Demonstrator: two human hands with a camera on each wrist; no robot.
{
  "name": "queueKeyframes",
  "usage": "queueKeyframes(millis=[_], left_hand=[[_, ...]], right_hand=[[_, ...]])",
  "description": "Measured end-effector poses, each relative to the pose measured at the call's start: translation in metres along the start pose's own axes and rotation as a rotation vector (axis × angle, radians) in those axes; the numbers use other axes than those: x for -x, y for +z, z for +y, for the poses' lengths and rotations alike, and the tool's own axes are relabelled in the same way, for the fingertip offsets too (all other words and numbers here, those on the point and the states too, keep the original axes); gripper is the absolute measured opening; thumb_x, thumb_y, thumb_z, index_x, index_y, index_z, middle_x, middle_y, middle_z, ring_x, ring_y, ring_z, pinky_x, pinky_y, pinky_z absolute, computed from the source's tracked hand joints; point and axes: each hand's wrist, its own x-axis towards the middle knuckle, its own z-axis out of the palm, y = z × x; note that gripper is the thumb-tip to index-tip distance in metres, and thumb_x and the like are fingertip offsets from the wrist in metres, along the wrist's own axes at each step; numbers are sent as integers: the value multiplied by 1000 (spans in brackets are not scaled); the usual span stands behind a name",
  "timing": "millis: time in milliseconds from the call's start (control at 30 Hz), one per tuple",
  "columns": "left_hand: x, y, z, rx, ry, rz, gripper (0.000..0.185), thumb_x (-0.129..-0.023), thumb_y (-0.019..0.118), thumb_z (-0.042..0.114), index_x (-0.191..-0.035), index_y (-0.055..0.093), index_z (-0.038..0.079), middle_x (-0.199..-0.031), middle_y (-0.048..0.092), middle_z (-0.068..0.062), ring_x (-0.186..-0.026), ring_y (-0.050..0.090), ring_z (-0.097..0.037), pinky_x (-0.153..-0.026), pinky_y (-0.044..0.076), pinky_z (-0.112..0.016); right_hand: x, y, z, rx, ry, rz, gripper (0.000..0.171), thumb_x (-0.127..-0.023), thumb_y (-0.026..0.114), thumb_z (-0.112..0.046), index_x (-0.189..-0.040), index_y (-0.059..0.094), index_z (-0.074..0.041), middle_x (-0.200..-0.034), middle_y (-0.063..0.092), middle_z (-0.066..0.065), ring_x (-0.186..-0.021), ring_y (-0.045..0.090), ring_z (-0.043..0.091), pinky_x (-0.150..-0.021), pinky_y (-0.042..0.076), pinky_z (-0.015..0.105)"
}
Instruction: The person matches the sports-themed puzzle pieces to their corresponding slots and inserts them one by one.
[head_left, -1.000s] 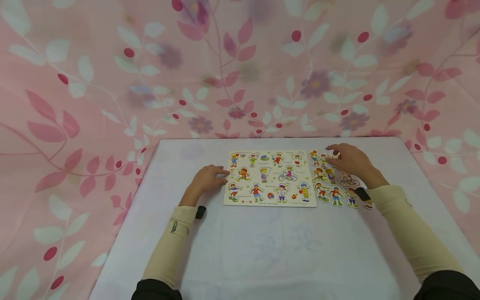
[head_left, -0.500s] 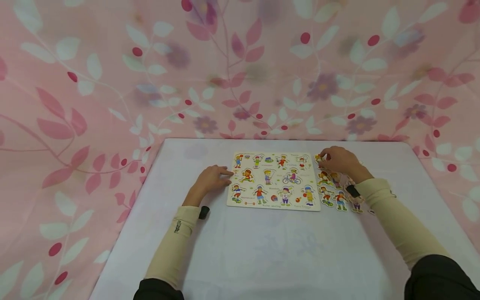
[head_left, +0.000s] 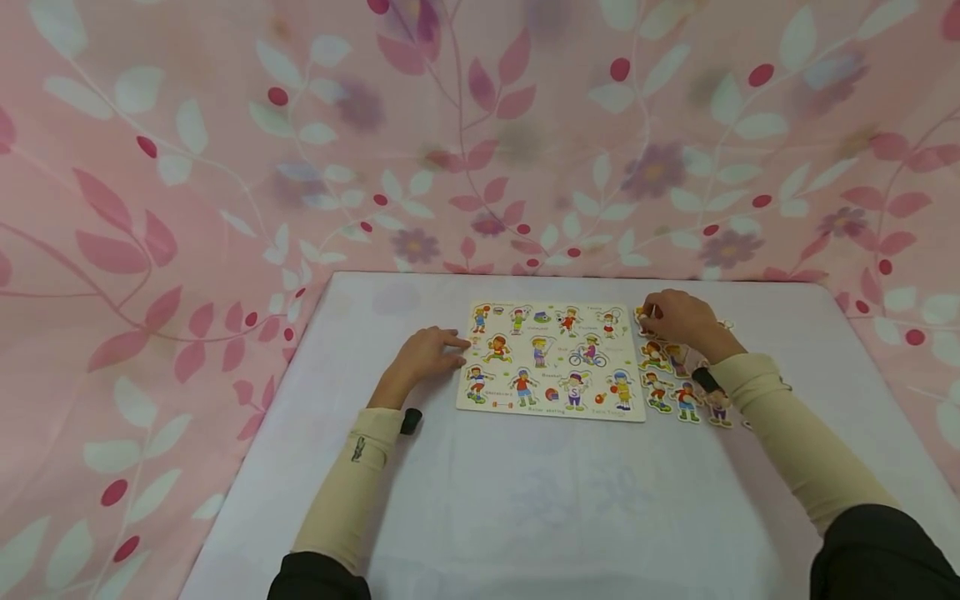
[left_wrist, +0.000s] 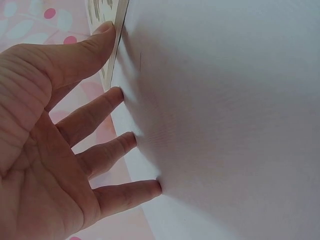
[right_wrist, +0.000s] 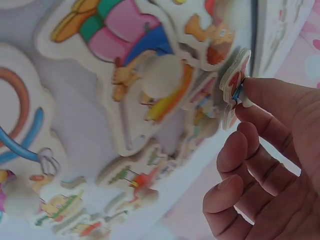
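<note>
While the left hand (head_left: pixel 425 354) rests at the left edge of the board (head_left: pixel 517 354), its fingers are extended; in the left wrist view, the thumb touches the board's side and three fingertips touch the white cloth (head_left: pixel 540 492). The right hand (head_left: pixel 686 318) pinches a small wooden piece (right_wrist: pixel 235 89) between thumb and finger, and its other fingers are curled. This piece is just beside the right edge of the board, near the back. Other loose pieces (head_left: pixel 657 392), printed with children, lie on the cloth under and near this hand. Behind stands a pink flowered curtain (head_left: pixel 495 133).
</note>
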Motion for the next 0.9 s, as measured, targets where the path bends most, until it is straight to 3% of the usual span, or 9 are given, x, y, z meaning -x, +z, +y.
queueKeyframes(millis=[400,900], left_hand=[[2,-1,3,27,-23,-9,35,-90,74,28,-124,72,20,-142,55,-9,-136,41,-39,-112,29,-51],[1,-2,1,5,-34,-31,36,-90,73,30,-125,70,23,-143,54,-7,-134,45,-33,-111,33,-47]], right_hand=[[-3,-14,-40,-18,-59,68,19,-92,69,-24,-101,69,-7,-83,61,5,-67,52,21,-55,42,36],[-48,9,-130,-7,-227,46,17,-93,67,-27,-99,69,-12,-80,60,1,-63,51,17,-52,41,32]])
